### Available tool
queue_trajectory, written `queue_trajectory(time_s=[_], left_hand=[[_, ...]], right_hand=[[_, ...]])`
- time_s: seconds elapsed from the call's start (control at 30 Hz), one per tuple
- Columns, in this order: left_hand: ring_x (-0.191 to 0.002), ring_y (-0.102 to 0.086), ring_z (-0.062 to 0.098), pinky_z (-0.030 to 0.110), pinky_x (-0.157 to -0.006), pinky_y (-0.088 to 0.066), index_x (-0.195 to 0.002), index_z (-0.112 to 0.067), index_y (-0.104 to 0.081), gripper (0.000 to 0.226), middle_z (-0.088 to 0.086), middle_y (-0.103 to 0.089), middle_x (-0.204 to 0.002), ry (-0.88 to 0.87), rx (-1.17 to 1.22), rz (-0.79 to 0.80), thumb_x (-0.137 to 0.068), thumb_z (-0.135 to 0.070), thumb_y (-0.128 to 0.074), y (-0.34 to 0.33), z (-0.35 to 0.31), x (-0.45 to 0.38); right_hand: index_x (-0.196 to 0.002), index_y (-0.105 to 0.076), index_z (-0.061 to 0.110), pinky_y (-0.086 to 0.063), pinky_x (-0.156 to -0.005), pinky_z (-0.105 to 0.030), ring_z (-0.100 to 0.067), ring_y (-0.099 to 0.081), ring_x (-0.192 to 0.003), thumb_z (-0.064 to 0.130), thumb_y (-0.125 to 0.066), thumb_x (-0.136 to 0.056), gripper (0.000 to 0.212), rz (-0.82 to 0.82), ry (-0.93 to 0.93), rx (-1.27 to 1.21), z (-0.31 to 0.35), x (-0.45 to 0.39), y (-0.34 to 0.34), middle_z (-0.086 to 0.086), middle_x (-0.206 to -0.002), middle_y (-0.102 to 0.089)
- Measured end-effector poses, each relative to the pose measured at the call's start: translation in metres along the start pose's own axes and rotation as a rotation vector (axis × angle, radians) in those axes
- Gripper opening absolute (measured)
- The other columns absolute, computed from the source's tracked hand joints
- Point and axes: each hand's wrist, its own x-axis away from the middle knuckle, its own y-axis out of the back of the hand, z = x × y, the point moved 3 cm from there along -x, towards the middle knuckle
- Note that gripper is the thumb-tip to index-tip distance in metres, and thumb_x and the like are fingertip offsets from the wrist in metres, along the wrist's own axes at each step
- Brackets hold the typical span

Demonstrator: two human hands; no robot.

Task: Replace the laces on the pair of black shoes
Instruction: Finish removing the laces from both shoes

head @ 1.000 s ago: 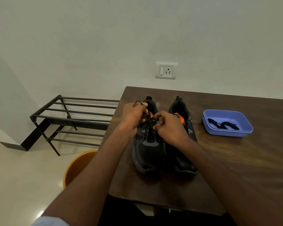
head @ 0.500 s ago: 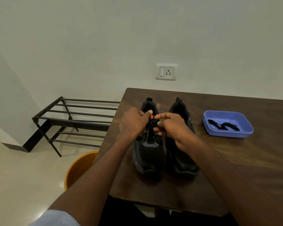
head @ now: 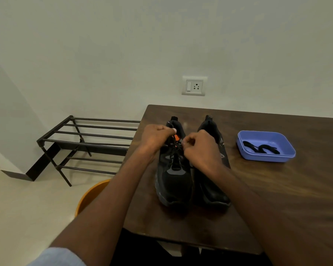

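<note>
On dark wooden table, left hand and right hand pinch thin black lace over left black mesh shoe.

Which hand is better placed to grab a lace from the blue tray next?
Probably the right hand: it is on the side of the blue tray, which holds laces. The left hand would have to cross both shoes.

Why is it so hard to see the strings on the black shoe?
Head view: dim, soft light makes the thin black lace blend into the black left shoe; both hands cover the top; a pale glare streaks the dark wooden table; the wide lens bends its edges.
</note>
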Motion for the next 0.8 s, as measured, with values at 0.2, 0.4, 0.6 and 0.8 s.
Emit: queue_trajectory(time_s=[0.2,0.4,0.6,0.8], left_hand=[[-0.062,-0.067,0.001,0.012,-0.046,-0.045,-0.101,0.002,-0.076,0.023,0.011,-0.078,-0.091,0.062,-0.007,0.01,-0.093,-0.019,-0.073,0.006,-0.003,0.001],[-0.079,-0.07,0.016,0.026,-0.062,-0.05,-0.098,-0.012,-0.068,0.005,0.01,-0.076,-0.09,0.158,0.127,0.005,-0.096,-0.016,-0.065,0.01,-0.008,0.006],[-0.068,-0.073,0.022,0.048,-0.084,-0.052,-0.103,-0.017,-0.051,0.012,0.006,-0.08,-0.082,0.2,0.189,-0.005,-0.109,-0.02,-0.041,0.016,-0.006,0.0],[-0.071,-0.076,0.028,0.034,-0.059,-0.056,-0.12,-0.001,-0.054,0.034,0.008,-0.071,-0.074,0.209,0.295,-0.148,-0.109,-0.013,-0.024,0.025,-0.008,-0.003]], right_hand=[[-0.089,-0.076,0.025,-0.054,-0.066,-0.029,-0.01,-0.062,-0.073,0.031,-0.072,-0.095,0.01,0.053,0.036,0.135,0.006,0.004,-0.009,0.004,-0.091,-0.066],[-0.083,-0.074,0.02,-0.057,-0.063,-0.036,-0.015,-0.065,-0.066,0.03,-0.069,-0.097,0.018,0.148,-0.094,0.099,0.001,0.005,-0.011,0.001,-0.074,-0.07],[-0.084,-0.071,0.012,-0.058,-0.069,-0.033,-0.019,-0.07,-0.076,0.019,-0.064,-0.1,0.019,0.135,-0.177,-0.076,0.002,0.002,0.002,-0.006,-0.081,-0.073],[-0.098,-0.069,0.009,-0.06,-0.082,-0.034,-0.018,-0.073,-0.1,0.014,-0.061,-0.101,0.011,0.226,-0.415,-0.655,0.001,-0.004,0.028,-0.008,-0.106,-0.076]])
